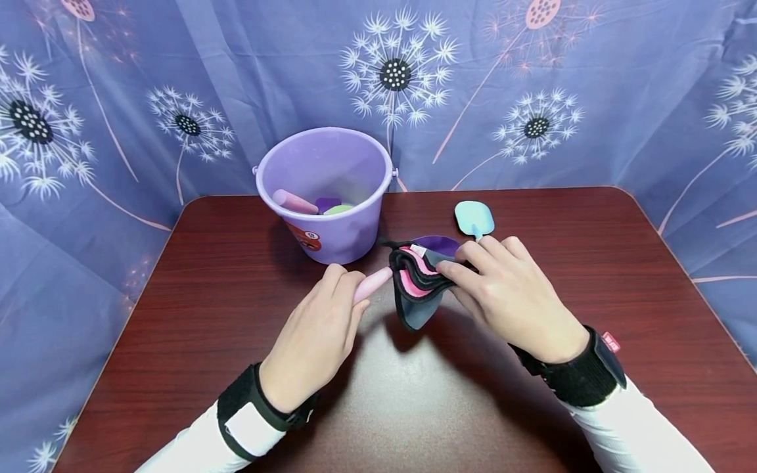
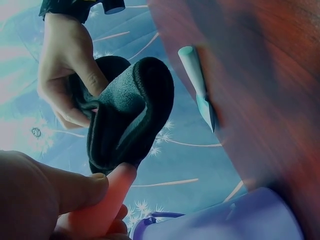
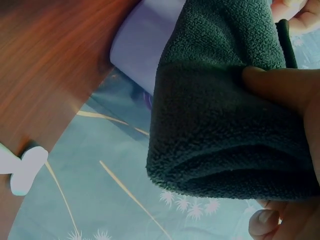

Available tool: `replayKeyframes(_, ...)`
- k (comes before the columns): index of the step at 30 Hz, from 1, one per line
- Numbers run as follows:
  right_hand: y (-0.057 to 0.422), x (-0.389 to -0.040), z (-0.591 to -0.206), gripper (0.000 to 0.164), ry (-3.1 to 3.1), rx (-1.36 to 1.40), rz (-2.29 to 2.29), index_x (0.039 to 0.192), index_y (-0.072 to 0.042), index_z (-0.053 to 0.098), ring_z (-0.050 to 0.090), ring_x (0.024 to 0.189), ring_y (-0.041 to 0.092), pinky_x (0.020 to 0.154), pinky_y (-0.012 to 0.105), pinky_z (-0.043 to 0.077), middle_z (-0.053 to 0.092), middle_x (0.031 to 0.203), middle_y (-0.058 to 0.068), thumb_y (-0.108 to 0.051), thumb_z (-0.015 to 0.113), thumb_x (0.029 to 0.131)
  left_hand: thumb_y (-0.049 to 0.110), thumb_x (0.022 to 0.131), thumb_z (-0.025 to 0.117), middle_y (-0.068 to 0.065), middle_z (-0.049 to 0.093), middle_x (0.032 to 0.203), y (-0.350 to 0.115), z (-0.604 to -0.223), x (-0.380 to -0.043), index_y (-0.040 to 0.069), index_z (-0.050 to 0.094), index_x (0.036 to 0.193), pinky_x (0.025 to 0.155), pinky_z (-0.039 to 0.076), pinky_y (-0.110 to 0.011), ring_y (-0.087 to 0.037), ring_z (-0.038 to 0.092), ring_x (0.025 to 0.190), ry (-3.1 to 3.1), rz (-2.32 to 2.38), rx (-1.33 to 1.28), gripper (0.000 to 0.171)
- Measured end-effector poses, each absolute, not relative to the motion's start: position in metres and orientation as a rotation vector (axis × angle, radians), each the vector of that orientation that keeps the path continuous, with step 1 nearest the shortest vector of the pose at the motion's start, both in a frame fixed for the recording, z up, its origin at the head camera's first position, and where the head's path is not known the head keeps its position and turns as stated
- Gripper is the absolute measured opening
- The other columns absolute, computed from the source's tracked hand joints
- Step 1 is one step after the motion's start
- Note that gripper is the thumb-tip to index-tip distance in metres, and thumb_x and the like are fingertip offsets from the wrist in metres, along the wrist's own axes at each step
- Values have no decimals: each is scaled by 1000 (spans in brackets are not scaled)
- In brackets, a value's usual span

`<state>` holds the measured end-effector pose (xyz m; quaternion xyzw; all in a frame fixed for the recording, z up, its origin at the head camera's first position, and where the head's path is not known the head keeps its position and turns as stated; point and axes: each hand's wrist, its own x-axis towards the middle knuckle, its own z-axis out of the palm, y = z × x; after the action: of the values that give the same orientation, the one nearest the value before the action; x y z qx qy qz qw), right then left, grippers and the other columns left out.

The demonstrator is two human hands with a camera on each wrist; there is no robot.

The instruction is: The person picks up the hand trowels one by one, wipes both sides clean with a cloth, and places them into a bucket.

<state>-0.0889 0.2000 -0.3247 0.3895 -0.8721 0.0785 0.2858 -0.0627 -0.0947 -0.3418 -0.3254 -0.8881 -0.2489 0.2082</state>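
Observation:
My left hand (image 1: 316,328) grips the pink handle (image 1: 372,284) of a toy shovel. The handle's far end meets a folded cloth (image 1: 418,312), grey with black edging and pink layers inside. Beyond the cloth shows a rounded purple blade (image 1: 437,244); where it joins the handle is hidden. My right hand (image 1: 511,295) pinches the cloth between thumb and fingers, above the table. In the right wrist view the fuzzy grey cloth (image 3: 220,120) fills the middle, thumb on top and fingertips beneath.
A purple bucket (image 1: 355,240) stands at the back left, with a pink handle (image 1: 294,202) and purple and green pieces inside. Behind my right hand lies a light-blue toy shovel (image 1: 474,217). A blue dandelion-patterned curtain (image 1: 284,59) hangs behind the dark red wooden table (image 1: 195,315).

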Motion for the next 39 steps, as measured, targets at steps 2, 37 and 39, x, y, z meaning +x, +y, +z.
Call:
replayKeyframes(2, 201, -90, -325, 22, -2331, 1028, 209, 117, -10, 76, 50, 81, 31, 70, 46, 36, 59, 96, 7, -17, 70, 97, 9, 103, 68, -7, 48, 95, -95, -341, -62, 1, 60, 117, 69, 49, -34, -21, 50, 78, -2479, -699, -900, 18)
replayKeyframes(37, 226, -99, -321, 27, -2383, 782, 249, 112, -7, 75, 52, 70, 30, 64, 45, 31, 59, 90, 8, -10, 75, 86, 7, 102, 71, -10, 51, 99, -101, -335, -66, -2, 62, 120, 75, 54, -38, -24, 55, 78, -2433, -758, -780, 23)
replayKeyframes(39, 226, -99, -321, 27, -2394, 779, 247, 112, -7, 75, 52, 69, 30, 64, 45, 31, 59, 91, 9, -10, 76, 85, 7, 101, 72, -11, 52, 99, -101, -335, -66, -2, 62, 120, 76, 54, -38, -24, 56, 79, -2426, -760, -775, 23)
